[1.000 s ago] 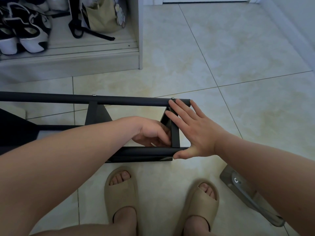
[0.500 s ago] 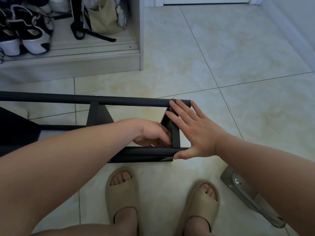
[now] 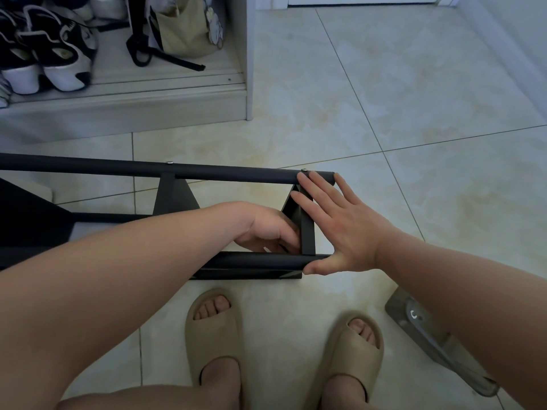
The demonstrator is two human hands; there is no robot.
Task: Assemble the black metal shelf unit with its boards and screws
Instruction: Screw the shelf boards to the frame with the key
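- Shows the black shelf frame (image 3: 207, 174) lying on its side on the tiled floor (image 3: 384, 99), just ahead of two feet in beige slippers (image 3: 213, 335).
- Has two long tubes running left to right, joined near the right end by a short crossbar (image 3: 307, 232), with a screw head (image 3: 303, 171) on the far tube above it.
- Puts the right hand (image 3: 346, 232) flat over that end, grip wide, fingertips on the far tube, thumb against the near tube's end.
- Puts the left hand (image 3: 266, 229) inside the frame, fingers curled against the crossbar; cannot tell what its grip holds.
- Includes a clear plastic packet (image 3: 429, 335) under the right forearm and, beyond the frame, a shoe cabinet (image 3: 148, 93) with sneakers (image 3: 59, 60).
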